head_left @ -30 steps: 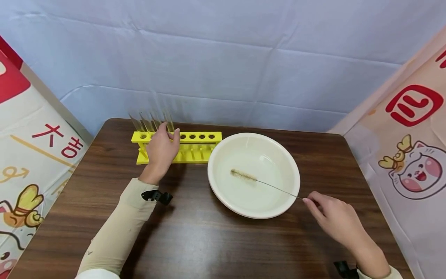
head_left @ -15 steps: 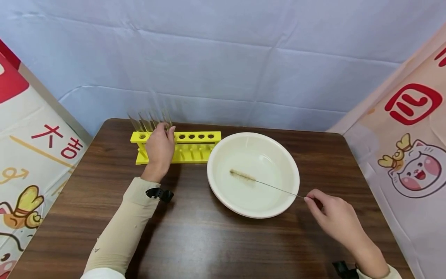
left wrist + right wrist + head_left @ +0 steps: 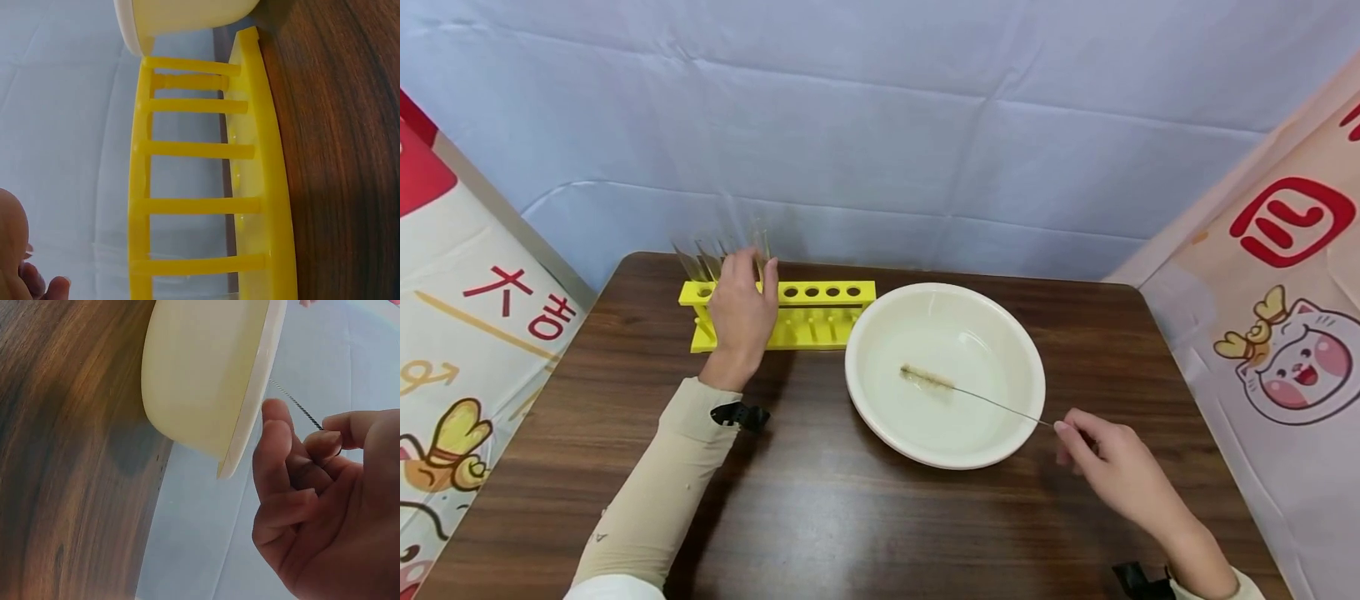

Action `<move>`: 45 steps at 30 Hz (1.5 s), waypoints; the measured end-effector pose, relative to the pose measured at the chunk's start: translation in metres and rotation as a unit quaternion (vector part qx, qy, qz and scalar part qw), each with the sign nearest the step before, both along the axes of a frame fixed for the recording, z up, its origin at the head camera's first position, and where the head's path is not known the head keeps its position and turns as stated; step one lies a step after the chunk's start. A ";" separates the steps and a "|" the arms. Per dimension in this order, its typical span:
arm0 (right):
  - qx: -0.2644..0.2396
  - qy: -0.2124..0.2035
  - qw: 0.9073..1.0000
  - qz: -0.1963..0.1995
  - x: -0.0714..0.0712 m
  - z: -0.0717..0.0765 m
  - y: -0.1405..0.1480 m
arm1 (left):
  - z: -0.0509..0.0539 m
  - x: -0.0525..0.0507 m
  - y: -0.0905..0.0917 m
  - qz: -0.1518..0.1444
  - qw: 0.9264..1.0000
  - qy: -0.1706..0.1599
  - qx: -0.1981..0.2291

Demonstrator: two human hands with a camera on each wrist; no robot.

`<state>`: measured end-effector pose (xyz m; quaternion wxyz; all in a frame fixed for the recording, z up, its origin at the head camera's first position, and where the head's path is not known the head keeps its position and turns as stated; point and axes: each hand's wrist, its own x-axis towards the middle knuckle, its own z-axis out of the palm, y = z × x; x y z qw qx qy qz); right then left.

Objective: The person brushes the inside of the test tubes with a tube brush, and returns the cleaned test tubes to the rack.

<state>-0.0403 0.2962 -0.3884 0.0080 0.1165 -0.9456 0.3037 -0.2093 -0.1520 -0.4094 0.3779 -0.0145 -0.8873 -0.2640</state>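
Note:
My left hand (image 3: 742, 315) is over the left half of a yellow test tube rack (image 3: 811, 332), thumb and forefinger pinching a clear glass test tube (image 3: 762, 242) near its upper part. Other test tubes (image 3: 688, 260) lean in the rack to the left, partly behind the hand. In the left wrist view, the fingers (image 3: 12, 250) show only at the lower left edge. My right hand (image 3: 1116, 467) pinches the wire handle (image 3: 300, 406) of a test tube brush. The bristle head (image 3: 927, 378) lies inside a white basin (image 3: 859, 408), in what looks like water.
The basin stands close to the rack's right end. Several holes (image 3: 832, 291) on the rack's right side hold no tube. All stands on a dark wooden table (image 3: 820, 517). A pale cloth (image 3: 865, 150) hangs behind, and printed sheets (image 3: 1292, 350) flank both sides.
The left hand has shifted slightly up and left, and the pinched tube stands a little higher. The brush has moved slightly in the basin; the right hand has barely moved.

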 end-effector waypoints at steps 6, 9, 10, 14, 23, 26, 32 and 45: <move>-0.029 -0.019 0.999 0.016 0.001 0.001 0.000 | 0.004 -0.003 -0.002 -0.002 1.000 0.020 0.016; -0.041 -0.023 0.999 0.020 0.001 0.001 0.000 | 0.009 -0.004 -0.001 -0.010 0.999 0.036 0.020; -0.045 -0.028 0.998 0.019 0.001 0.001 0.000 | 0.010 -0.004 -0.001 -0.014 0.999 0.040 0.020; -0.063 -0.058 0.996 0.013 0.001 0.001 0.001 | 0.015 -0.004 0.000 -0.025 0.998 0.052 0.019; -0.136 -0.090 0.986 0.029 0.001 0.001 0.002 | 0.024 0.001 0.007 -0.071 0.994 0.077 0.040; -0.165 -0.092 0.981 0.042 -0.001 0.002 0.003 | 0.028 0.008 0.010 -0.093 0.992 0.080 0.043; -0.221 -0.095 0.968 0.064 -0.005 0.006 0.005 | 0.030 0.021 0.015 -0.153 0.985 0.078 0.000; -0.279 -0.116 0.951 0.058 -0.005 0.011 0.009 | 0.018 0.040 0.007 -0.251 0.961 -0.007 -0.118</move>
